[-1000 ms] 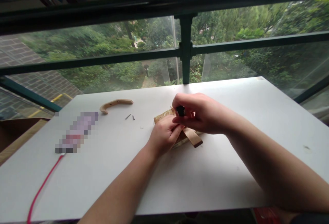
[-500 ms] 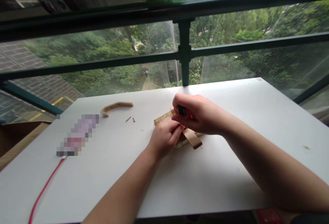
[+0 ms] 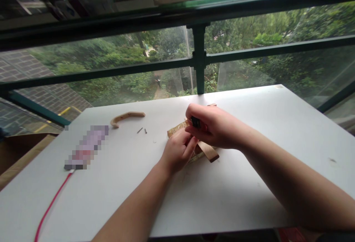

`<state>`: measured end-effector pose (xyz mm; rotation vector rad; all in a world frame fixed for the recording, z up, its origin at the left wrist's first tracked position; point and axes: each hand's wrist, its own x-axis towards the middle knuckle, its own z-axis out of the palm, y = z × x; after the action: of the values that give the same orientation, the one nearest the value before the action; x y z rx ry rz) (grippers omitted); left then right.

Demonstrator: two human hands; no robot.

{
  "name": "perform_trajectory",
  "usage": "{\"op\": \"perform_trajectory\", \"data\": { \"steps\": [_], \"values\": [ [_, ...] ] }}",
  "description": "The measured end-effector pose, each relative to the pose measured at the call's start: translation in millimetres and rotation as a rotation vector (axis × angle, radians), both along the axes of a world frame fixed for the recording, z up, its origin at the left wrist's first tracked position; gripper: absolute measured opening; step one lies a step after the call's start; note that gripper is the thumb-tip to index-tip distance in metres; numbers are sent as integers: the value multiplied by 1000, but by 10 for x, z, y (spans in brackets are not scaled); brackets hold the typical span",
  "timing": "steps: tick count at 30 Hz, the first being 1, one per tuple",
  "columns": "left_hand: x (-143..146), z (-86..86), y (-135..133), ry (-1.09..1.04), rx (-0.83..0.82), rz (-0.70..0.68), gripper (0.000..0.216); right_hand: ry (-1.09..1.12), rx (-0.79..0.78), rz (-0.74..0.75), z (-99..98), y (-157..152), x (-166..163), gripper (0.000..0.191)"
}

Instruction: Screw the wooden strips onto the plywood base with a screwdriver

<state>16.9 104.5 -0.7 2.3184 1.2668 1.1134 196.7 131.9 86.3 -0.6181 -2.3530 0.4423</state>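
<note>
My right hand [image 3: 215,127] is closed around a small black tool handle [image 3: 195,122], held upright over a flat wooden piece [image 3: 177,129] at the middle of the white table [image 3: 249,182]. My left hand [image 3: 177,151] presses down with curled fingers on that wooden piece and on a light wooden strip [image 3: 209,152] that sticks out to the right. Both hands touch each other and hide most of the wood beneath them.
A curved wooden part [image 3: 126,117] lies at the back left, with two small screws [image 3: 142,130] beside it. A blurred-out object [image 3: 87,146] with a red cable [image 3: 51,205] lies at the left. A cardboard box [image 3: 16,153] stands off the table's left edge. Window railing runs behind.
The hands have stayed on the wooden piece with only small finger shifts. The view has tilted slightly, so everything sits a little lower in the picture.
</note>
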Motion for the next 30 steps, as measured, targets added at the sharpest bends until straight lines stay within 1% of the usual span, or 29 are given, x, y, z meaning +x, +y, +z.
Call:
{"op": "perform_trajectory", "data": {
  "steps": [2,6,8,11,13,15,18,21,24,30],
  "values": [
    [5,-3,4,-23,-30,8,16,-2,-3,-2,-4,-2,-13,18],
    [2,-7,7,-63,-78,21,14,-35,12,-14,11,-28,-5,13],
    [-2,-3,2,-83,-86,19,13,-82,22,-12,37,-55,27,21],
    [-5,10,-8,-97,-105,-14,13,-133,4,36,87,-92,85,44],
    [-4,16,-12,-89,-119,-26,13,-137,-18,65,111,-101,109,50],
    [-5,16,-9,-78,-119,-21,14,-146,-43,77,122,-95,116,47],
    [-8,11,1,-78,-101,-16,19,-182,-78,77,128,-80,109,34],
    [-5,19,6,-73,-94,-29,23,-211,-93,41,136,-85,105,24],
    [3,42,2,-72,-58,-47,21,-223,-109,8,137,-101,104,17],
    [-4,52,-2,-62,-36,-41,20,-204,-140,-33,106,-67,64,13]
  ]
}}
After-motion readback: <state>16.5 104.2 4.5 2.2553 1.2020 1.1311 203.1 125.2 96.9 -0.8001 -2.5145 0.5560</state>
